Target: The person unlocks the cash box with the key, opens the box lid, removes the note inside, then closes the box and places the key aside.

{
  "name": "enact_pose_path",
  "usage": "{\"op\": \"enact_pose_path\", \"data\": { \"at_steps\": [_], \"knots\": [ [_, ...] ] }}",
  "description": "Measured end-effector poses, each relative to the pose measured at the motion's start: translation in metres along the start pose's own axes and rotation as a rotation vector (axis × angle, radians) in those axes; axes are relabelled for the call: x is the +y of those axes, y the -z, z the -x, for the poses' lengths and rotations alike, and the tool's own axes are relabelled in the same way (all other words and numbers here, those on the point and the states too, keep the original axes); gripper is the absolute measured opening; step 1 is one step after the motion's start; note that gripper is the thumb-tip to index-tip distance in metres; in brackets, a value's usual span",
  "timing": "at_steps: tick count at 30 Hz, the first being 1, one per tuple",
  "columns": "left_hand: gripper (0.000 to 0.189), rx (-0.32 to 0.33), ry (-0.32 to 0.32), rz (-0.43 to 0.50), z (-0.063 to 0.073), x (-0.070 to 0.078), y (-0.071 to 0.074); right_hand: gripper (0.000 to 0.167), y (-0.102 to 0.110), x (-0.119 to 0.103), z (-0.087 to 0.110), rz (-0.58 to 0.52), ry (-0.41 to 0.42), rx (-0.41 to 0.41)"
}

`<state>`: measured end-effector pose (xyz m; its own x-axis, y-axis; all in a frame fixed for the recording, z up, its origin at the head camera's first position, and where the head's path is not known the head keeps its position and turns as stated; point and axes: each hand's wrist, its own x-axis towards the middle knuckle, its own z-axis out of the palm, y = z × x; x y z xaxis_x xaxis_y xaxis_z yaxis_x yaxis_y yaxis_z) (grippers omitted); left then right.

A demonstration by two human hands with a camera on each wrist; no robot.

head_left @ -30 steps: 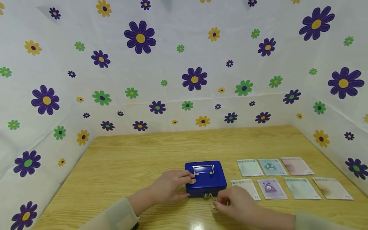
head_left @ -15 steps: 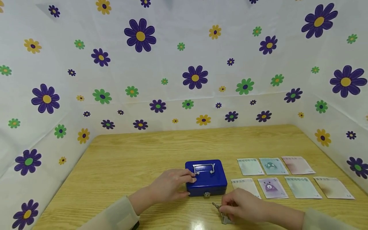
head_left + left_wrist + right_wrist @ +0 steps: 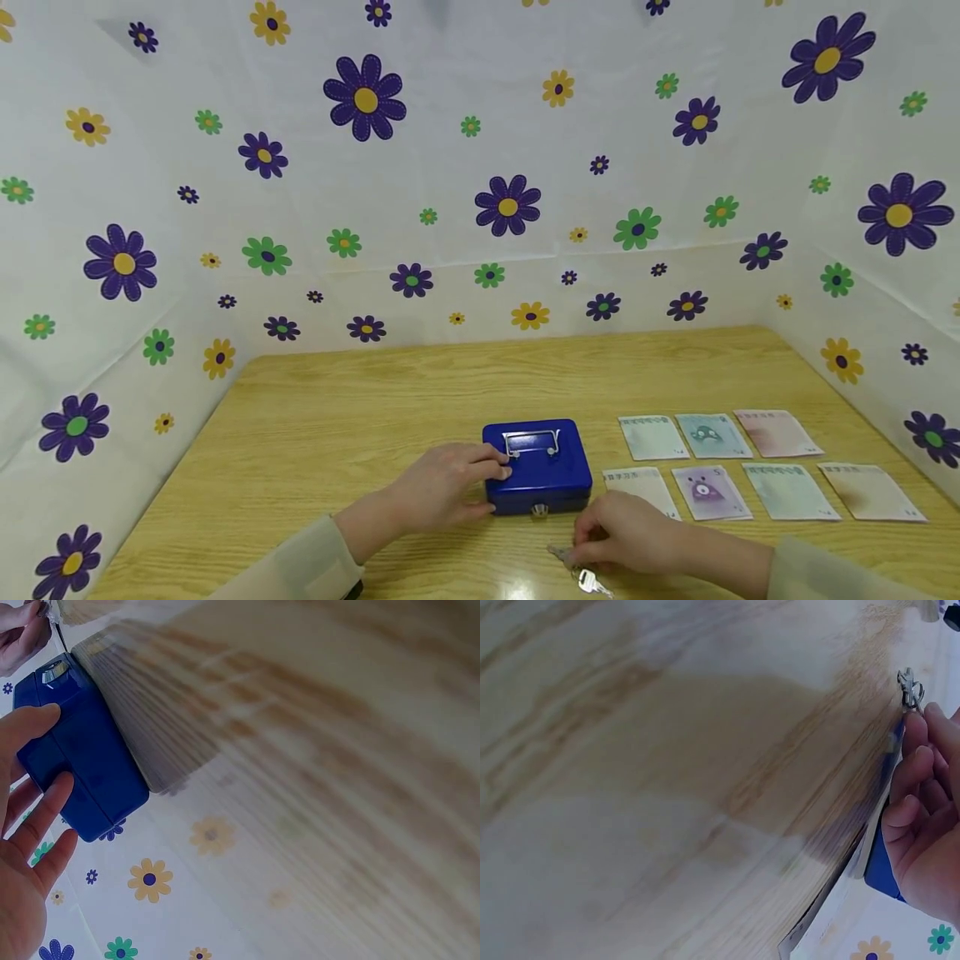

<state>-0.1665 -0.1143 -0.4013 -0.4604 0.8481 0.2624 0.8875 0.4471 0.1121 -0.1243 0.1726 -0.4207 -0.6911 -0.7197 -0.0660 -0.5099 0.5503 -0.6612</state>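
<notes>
A blue metal cash box [image 3: 543, 483] with a wire handle on its lid stands closed on the table. Its silver lock [image 3: 540, 509] faces the person, with no key in it. My left hand [image 3: 442, 483] holds the box at its left side, fingers on the lid and thumb low at the front corner. In the left wrist view its digits spread over the box [image 3: 97, 769]. Just right of the lock, my right hand [image 3: 633, 529] pinches small silver keys [image 3: 591, 582] on a ring. The right wrist view shows the keys [image 3: 909, 690] beyond the thumb and forefinger.
Several play banknotes lie in two rows right of the box, among them a purple note [image 3: 708, 492] and a pink one [image 3: 776, 433]. My right hand partly covers the nearest note [image 3: 641, 487]. Flower-patterned white cloth [image 3: 442, 167] encloses the wooden table [image 3: 360, 400] at back and sides.
My right hand has drawn the keys away from the lock, toward the person and slightly right, then lowered them near the tabletop. My left hand and the box stay put.
</notes>
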Motion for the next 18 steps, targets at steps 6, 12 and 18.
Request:
{"op": "enact_pose_path", "data": {
  "at_steps": [6, 12, 18],
  "knots": [
    [0.035, -0.017, 0.006, -0.011, 0.001, 0.000, 0.000, 0.022, 0.003, 0.000, 0.004, -0.008, 0.071, 0.045],
    [0.035, -0.020, 0.014, -0.009, 0.001, 0.001, -0.002, 0.020, 0.013, 0.000, 0.011, -0.084, 0.079, 0.123],
    [0.036, -0.039, 0.027, -0.011, 0.002, 0.002, 0.000, 0.018, 0.022, 0.003, 0.018, -0.132, 0.112, 0.192]
  ]
}}
